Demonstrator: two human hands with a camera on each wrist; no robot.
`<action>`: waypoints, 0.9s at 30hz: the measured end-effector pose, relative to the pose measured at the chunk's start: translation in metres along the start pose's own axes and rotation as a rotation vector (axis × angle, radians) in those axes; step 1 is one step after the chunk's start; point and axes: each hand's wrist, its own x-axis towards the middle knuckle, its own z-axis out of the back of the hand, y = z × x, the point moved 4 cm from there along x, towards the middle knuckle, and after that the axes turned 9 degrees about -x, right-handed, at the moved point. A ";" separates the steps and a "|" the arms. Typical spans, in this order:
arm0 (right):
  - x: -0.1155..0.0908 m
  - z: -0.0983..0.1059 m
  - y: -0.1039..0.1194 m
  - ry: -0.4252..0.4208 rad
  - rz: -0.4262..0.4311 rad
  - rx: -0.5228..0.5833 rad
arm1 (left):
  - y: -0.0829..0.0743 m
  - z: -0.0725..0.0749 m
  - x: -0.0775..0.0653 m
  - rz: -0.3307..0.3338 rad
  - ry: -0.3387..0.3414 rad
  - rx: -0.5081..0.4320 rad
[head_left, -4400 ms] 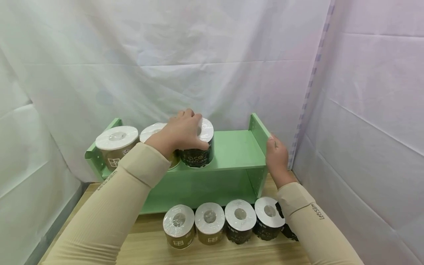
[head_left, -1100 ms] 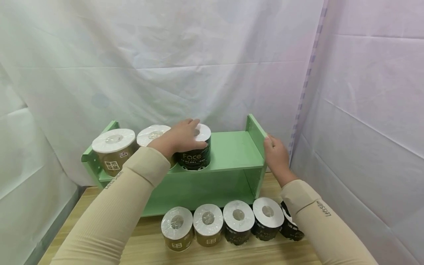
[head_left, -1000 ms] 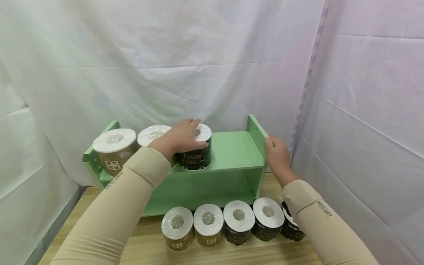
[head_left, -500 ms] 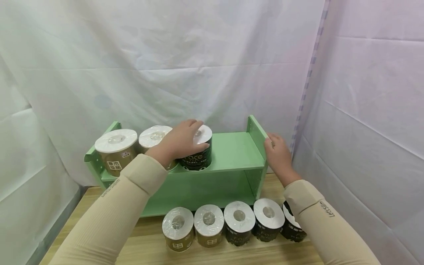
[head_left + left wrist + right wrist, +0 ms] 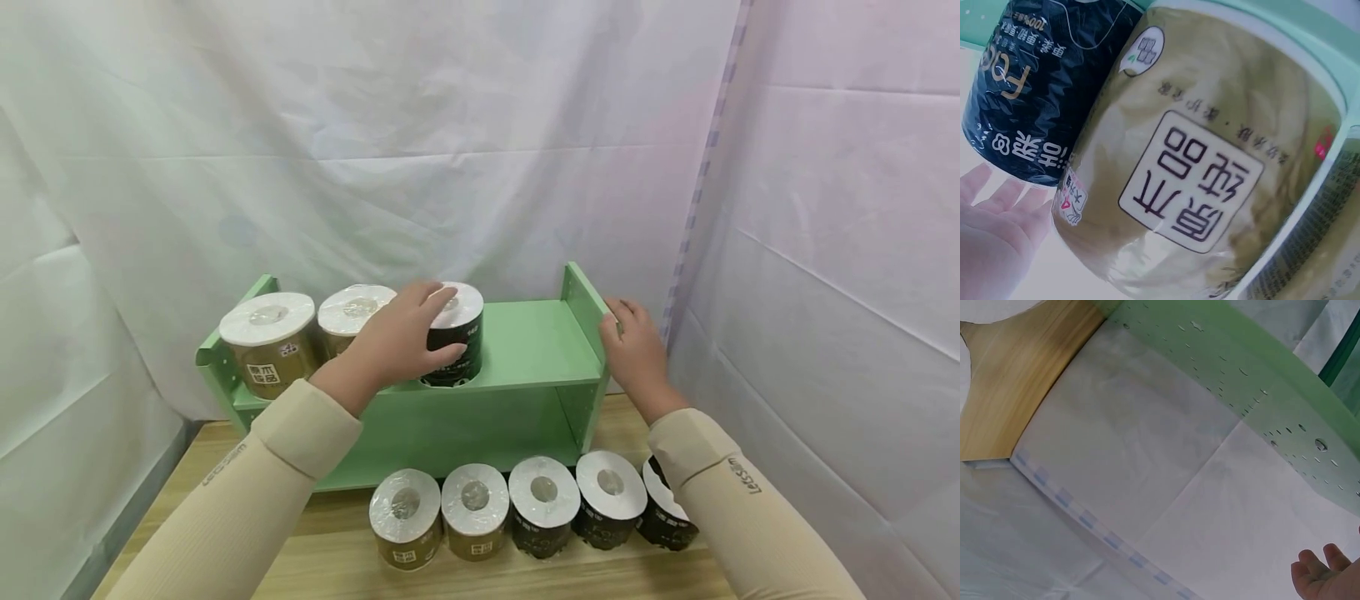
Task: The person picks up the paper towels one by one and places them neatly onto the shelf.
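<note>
On the upper board of a green shelf stand two gold-wrapped toilet paper rolls, one at the left end and one beside it, then a black-wrapped roll. My left hand lies in front of the black roll, fingertips over its white top and thumb out along its front. In the left wrist view the left hand's fingers are spread at that roll's end. At the shelf's right side panel, my right hand has loosely bent fingers, with its fingertips apart from the panel in the right wrist view.
Along the wooden table, before the shelf, runs a row of several rolls: gold ones to the left, black ones to the right. The rightmost roll is partly behind the right sleeve. White curtains enclose the table.
My left hand has drawn left and a little toward me, uncovering more of the black roll, which stays in place. My right hand has loosened at the side panel.
</note>
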 end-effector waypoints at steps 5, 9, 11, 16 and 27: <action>-0.001 0.001 0.002 0.017 0.003 -0.007 | -0.004 0.002 -0.014 -0.040 -0.065 -0.017; -0.001 0.002 0.001 0.025 0.009 -0.020 | -0.008 0.003 -0.027 -0.103 -0.129 -0.033; -0.001 0.003 0.001 0.028 0.016 -0.026 | -0.011 0.003 -0.034 -0.140 -0.158 -0.032; 0.000 0.006 0.000 0.039 0.037 -0.040 | -0.015 -0.001 -0.056 -0.204 -0.204 -0.004; 0.000 0.010 -0.003 0.074 0.045 -0.013 | -0.008 -0.025 -0.104 -0.161 -0.158 -0.025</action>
